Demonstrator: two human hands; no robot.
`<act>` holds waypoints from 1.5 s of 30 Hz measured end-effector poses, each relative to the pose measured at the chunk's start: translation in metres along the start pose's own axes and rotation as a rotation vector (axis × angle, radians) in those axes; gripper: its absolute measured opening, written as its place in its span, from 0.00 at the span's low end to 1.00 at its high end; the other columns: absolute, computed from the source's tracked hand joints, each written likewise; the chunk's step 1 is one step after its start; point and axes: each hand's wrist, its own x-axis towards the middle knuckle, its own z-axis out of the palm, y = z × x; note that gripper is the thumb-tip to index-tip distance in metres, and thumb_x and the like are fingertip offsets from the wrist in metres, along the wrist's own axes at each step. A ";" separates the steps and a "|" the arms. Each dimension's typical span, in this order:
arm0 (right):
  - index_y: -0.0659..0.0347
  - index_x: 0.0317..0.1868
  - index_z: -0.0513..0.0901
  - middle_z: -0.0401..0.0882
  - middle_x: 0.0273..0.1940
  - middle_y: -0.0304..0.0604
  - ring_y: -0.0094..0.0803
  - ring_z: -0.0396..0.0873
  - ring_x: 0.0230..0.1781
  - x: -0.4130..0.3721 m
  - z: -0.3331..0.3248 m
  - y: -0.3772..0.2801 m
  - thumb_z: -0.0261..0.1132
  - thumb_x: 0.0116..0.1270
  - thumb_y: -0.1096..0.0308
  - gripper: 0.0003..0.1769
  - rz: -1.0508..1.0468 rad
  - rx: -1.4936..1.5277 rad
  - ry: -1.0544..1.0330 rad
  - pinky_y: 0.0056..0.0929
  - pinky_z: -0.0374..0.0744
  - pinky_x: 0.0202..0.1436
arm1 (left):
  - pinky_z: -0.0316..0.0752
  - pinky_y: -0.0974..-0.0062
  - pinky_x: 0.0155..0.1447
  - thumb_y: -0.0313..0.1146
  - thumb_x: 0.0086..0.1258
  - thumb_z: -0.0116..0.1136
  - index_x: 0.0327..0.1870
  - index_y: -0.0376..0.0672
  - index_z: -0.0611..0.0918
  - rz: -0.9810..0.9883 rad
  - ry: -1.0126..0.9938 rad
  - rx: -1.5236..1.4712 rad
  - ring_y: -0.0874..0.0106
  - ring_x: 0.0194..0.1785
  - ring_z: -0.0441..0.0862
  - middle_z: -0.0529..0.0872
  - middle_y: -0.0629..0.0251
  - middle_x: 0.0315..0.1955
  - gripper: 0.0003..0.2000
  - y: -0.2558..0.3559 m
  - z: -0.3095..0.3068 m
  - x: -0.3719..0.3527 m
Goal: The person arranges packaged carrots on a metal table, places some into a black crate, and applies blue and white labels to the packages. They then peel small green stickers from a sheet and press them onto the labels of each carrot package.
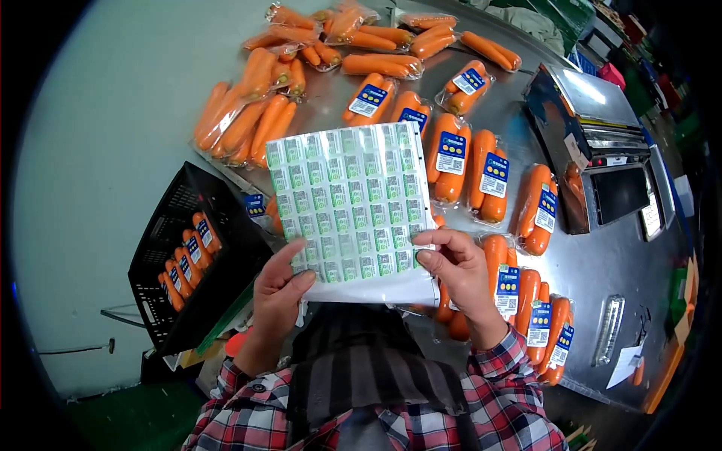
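Observation:
Both my hands hold up a sheet of stickers [350, 203], white with rows of small green printed labels. My left hand [280, 289] pinches its lower left edge between thumb and fingers. At the lower right edge, my right hand [460, 274] grips it the same way. Beyond and to the right of the sheet lie bagged carrots with blue-and-white labels, such as one pack [450, 158] close to its right edge and another pack [505, 282] beside my right hand. The sheet hides part of the table and some packs behind it.
A black crate [188, 255] with labelled carrot packs stands tilted at the left. Unlabelled carrot bags [248, 113] are piled at the back of the metal table [587, 278]. A weighing and label machine [602, 150] stands at the right, with a clear plastic strip [609, 331] nearer.

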 end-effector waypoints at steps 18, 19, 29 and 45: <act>0.64 0.28 0.75 0.71 0.30 0.40 0.31 0.72 0.33 0.088 0.151 0.003 0.70 0.54 0.72 0.10 -0.466 -1.052 0.057 0.27 0.71 0.39 | 0.70 0.86 0.38 0.24 0.65 0.56 0.36 0.33 0.77 0.164 0.015 0.288 0.84 0.31 0.74 0.81 0.70 0.26 0.04 0.039 -0.169 0.082; 0.65 0.30 0.75 0.73 0.30 0.43 0.34 0.73 0.32 0.091 0.161 0.003 0.69 0.56 0.69 0.11 -0.469 -1.071 0.011 0.29 0.71 0.38 | 0.70 0.86 0.37 0.25 0.65 0.57 0.35 0.33 0.77 0.187 0.034 0.319 0.85 0.31 0.74 0.81 0.70 0.26 0.04 0.042 -0.181 0.087; 0.62 0.45 0.76 0.73 0.41 0.48 0.44 0.74 0.43 0.142 0.193 -0.017 0.63 0.60 0.68 0.14 -0.239 -1.293 -0.242 0.37 0.74 0.45 | 0.68 0.87 0.35 0.25 0.65 0.57 0.34 0.34 0.77 0.238 -0.070 0.573 0.85 0.28 0.73 0.79 0.71 0.23 0.03 0.070 -0.208 0.129; 0.60 0.33 0.76 0.75 0.26 0.33 0.19 0.73 0.25 0.168 -0.008 -0.014 0.63 0.61 0.66 0.06 -0.155 -0.638 0.668 0.17 0.72 0.27 | 0.53 0.87 0.24 0.28 0.66 0.52 0.23 0.40 0.72 -0.119 -0.030 0.428 0.88 0.21 0.60 0.69 0.78 0.18 0.09 0.066 -0.180 0.198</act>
